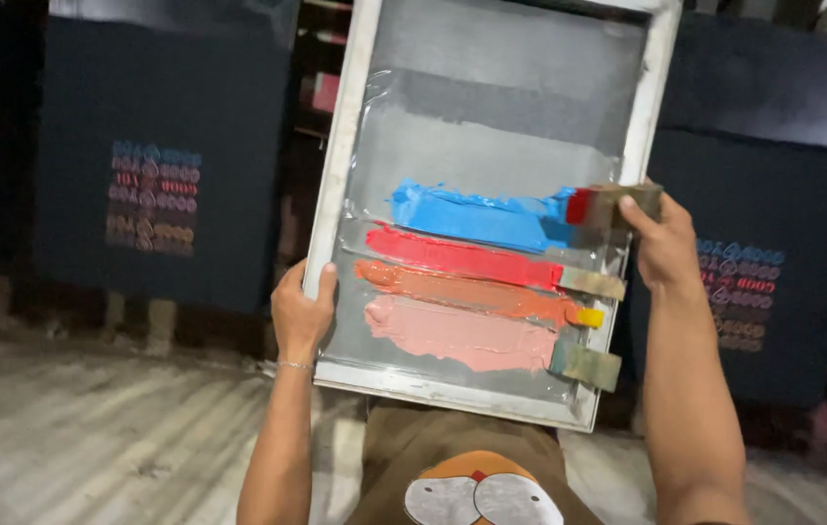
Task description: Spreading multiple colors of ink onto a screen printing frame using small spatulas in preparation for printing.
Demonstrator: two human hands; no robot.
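I hold a screen-printing frame (343, 146) tilted up in front of me. My left hand (302, 311) grips its left rail near the bottom corner. My right hand (664, 241) grips the right rail together with the top small squeegee (615, 202). On the grey mesh lie bands of blue ink (476, 216), red ink (462, 259), orange ink (467, 292) and pink ink (462, 335). Two other small squeegees (588, 282) (585, 365) rest at the right ends of the bands.
Dark fabric panels hang on both sides, each with a small multicoloured print: one on the left (153, 197), one on the right (744, 295). A wooden floor (92, 437) lies below. My brown shirt with a round graphic (476, 491) shows at the bottom.
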